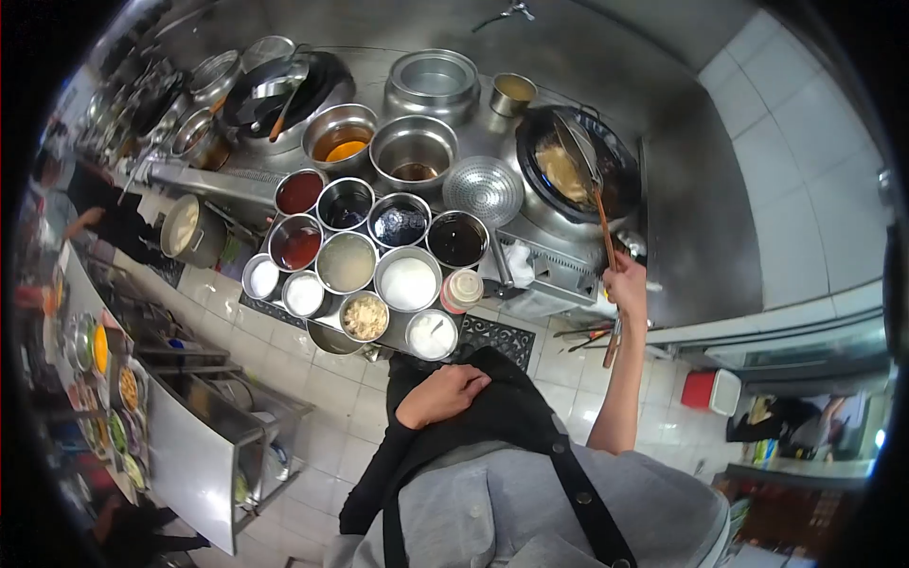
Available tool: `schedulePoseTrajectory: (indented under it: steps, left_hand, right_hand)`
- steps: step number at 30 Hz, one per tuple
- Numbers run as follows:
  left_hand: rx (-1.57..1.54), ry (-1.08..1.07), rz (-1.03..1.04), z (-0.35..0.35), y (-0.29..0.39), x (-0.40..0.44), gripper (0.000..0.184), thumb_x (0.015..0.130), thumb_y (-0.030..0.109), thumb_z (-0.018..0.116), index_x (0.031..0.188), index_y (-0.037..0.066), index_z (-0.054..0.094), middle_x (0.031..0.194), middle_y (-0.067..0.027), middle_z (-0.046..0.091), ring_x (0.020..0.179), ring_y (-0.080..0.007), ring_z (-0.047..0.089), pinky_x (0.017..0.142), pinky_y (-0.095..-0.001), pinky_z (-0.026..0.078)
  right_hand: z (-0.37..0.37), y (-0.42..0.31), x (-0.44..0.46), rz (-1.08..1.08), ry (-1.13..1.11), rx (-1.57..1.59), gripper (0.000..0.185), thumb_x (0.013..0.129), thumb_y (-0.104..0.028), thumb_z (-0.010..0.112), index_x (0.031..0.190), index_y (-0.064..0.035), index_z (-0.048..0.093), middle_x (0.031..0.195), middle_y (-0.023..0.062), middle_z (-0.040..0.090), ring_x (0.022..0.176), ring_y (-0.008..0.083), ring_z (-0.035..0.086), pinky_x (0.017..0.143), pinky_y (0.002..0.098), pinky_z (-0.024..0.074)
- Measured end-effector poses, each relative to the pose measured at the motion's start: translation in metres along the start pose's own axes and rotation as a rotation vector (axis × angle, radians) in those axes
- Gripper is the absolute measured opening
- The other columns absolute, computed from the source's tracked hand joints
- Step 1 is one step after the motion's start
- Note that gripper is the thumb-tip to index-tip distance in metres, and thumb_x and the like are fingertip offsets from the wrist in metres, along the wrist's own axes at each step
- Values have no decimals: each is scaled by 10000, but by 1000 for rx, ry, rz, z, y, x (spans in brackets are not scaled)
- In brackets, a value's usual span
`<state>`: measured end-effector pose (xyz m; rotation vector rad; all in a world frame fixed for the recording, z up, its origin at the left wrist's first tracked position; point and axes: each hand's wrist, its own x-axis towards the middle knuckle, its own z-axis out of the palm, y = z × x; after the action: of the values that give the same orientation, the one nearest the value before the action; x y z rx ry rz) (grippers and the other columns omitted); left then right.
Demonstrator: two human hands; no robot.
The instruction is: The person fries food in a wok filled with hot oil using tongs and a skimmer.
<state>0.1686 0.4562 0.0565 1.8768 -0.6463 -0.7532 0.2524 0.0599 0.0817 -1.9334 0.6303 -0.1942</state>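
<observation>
My right hand (625, 284) is closed around the wooden handle of a long-handled metal scoop (579, 147). The scoop's broad head is tilted over a black wok (620, 156) on the stove at the right; I cannot tell whether it is perforated. Pale yellowish food or liquid (561, 172) shows in the wok, partly behind the scoop. My left hand (445, 393) lies on the black apron (492, 379) at my waist, fingers loosely extended and holding nothing. Ahead of it stand metal pots of white powder (407, 282) and chopped pale seasoning (365, 317).
Several pots of dark and red sauces stand behind the powders. A perforated ladle (483, 189) rests beside the wok, near a large pot (414, 151). Another wok (284, 90) is at the back left. A steel counter (194, 426) and people stand left; a red-and-white box (710, 391) sits right.
</observation>
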Motion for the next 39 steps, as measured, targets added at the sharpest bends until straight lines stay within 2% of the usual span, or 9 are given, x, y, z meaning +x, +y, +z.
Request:
schedulePoseTrajectory:
  steps: [2,5,8,14,15,18,20,32,39]
  left_hand:
    - [-7,-5,-9,0,1,4,303,1076,251,597,1172,7,748,1086,-189,764,1033,-373,728,908,-412,564]
    - [27,-2,-7,13,10,12,303,1079,248,589,1171,6,746,1086,-184,765,1027,-372,729,902,-412,564]
    - [-29,61,53,18,11,15,292,1060,238,588,1083,-3,751,1021,-224,743,974,-434,701,862,-485,550]
    - [21,52,106,21,9,24,290,1060,232,586,1092,-4,752,1034,-226,744,974,-441,699,864,-493,550]
    - [21,38,101,21,10,26,293,1060,234,584,1096,-4,752,1041,-226,744,980,-441,697,868,-493,549]
    - [29,6,76,22,11,29,297,1064,238,584,1123,-2,748,1070,-211,749,1001,-425,702,884,-469,555]
    - [57,-13,55,22,9,31,295,1069,237,590,1159,1,743,1097,-178,758,1023,-388,717,900,-418,568]
    - [-23,23,6,19,13,27,310,1092,246,570,1199,7,735,1114,-178,757,1037,-356,727,905,-387,563]
    - [1,-10,4,22,23,42,308,1087,236,575,1204,-2,732,1116,-180,758,1047,-353,726,912,-387,561]
  right_hand:
    - [-3,1,-2,31,-26,41,547,783,57,589,1329,74,629,699,-19,537,479,51,429,401,242,294]
    - [-13,-5,-10,48,-21,80,618,790,34,609,1404,97,603,760,8,600,547,67,466,473,261,333]
    - [-6,8,-9,-45,38,58,620,809,43,604,1426,97,584,765,11,597,533,61,461,447,257,315]
    - [-24,-29,-9,91,-140,305,436,726,99,559,1151,80,655,730,17,553,469,62,449,393,236,296]
    - [-26,-31,-2,108,-135,298,317,714,97,565,1021,69,640,668,15,531,447,70,437,388,239,298]
    - [-25,-19,33,151,-174,258,259,732,91,576,982,67,639,621,14,513,433,78,438,386,240,303]
    - [-17,-12,44,164,-100,266,211,758,81,589,961,53,639,620,18,522,415,83,431,376,249,308]
    - [-16,31,66,52,225,462,159,762,85,547,907,29,579,611,13,484,420,99,418,372,280,297]
    - [-31,48,93,179,255,609,124,782,80,567,901,49,556,649,64,509,440,121,455,392,256,342]
